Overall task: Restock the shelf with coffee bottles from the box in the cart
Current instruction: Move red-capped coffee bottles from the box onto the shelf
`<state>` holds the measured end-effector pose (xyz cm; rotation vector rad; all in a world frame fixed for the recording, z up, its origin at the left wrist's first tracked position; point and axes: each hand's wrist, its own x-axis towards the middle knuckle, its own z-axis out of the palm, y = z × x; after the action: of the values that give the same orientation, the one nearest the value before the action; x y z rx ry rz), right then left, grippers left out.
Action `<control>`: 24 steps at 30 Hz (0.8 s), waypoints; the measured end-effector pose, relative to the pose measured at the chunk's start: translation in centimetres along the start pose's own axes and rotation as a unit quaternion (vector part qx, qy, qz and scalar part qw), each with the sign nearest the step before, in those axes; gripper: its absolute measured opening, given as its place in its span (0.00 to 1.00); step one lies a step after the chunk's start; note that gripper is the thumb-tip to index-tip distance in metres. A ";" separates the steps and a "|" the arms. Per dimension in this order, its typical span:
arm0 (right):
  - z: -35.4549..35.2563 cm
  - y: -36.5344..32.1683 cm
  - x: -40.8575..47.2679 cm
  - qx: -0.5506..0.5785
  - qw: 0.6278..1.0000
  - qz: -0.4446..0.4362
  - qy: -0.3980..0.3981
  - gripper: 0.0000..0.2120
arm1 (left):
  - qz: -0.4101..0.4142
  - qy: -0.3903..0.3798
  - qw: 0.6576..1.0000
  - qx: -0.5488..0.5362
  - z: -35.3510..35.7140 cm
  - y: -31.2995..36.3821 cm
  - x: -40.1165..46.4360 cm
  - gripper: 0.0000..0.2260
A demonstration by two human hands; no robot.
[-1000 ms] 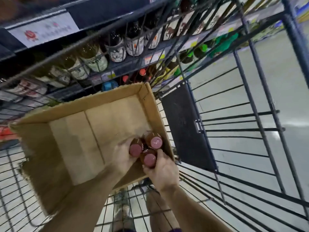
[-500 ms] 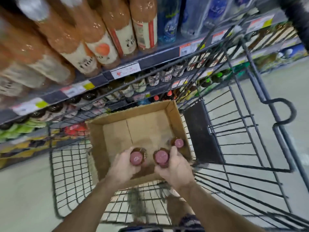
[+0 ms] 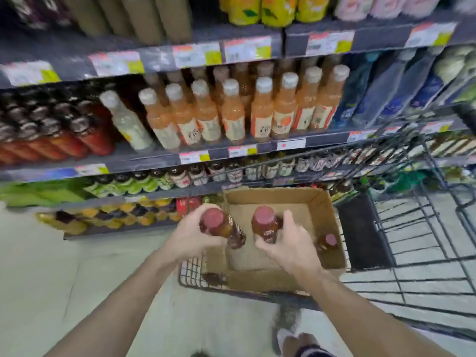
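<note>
My left hand [image 3: 189, 237] grips a brown coffee bottle with a pink cap [image 3: 221, 226], lifted over the left edge of the cardboard box [image 3: 332, 228]. My right hand [image 3: 289, 243] grips a second pink-capped coffee bottle [image 3: 265, 224] above the box's middle. A third coffee bottle [image 3: 328, 244] stands inside the box at its right wall. The box sits in the black wire cart [image 3: 425, 253]. Behind it rises the shelf [image 3: 231, 152], its rows full of drinks.
Orange-drink bottles [image 3: 260, 112] fill the middle shelf, dark red bottles [image 3: 64, 135] sit to their left, blue packs [image 3: 386, 99] to the right. Small dark bottles [image 3: 231, 172] line the row below. A foot in a shoe [image 3: 288, 338] stands on the pale floor.
Both hands have lifted a coffee bottle each up out of the box, the left one moving left. The view has tilted up from the cart to the shelves.
</note>
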<state>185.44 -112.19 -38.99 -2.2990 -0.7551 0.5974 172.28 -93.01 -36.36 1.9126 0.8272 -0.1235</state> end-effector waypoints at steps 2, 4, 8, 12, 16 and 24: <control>1.0 -4.2 -0.9 0.018 0.999 -0.033 0.009 0.22 | 0.013 0.029 0.999 -0.027 -3.5 -0.7 -2.9 0.28; 2.2 -8.2 -1.9 0.034 0.997 -0.060 0.021 0.23 | 0.023 0.046 0.997 -0.059 -6.9 -1.4 -5.8 0.24; 4.9 -16.4 -3.4 0.043 0.990 -0.121 0.055 0.24 | 0.053 0.083 0.987 -0.123 -13.2 -1.9 -11.2 0.22; 7.4 -24.4 -4.4 0.059 0.979 -0.174 0.089 0.22 | 0.066 0.148 0.972 -0.169 -19.1 -3.3 -15.3 0.23; 9.6 -31.5 -5.1 0.090 0.969 -0.211 0.094 0.23 | 0.088 0.207 0.953 -0.201 -24.3 -3.6 -18.4 0.21; 11.5 -40.3 -3.0 0.136 0.956 -0.231 0.118 0.23 | 0.143 0.274 0.931 -0.192 -32.7 -3.3 -18.3 0.19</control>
<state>162.21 -83.72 -18.63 -1.8132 -0.9816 0.1914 147.78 -73.92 -15.04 1.6779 0.8429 0.7325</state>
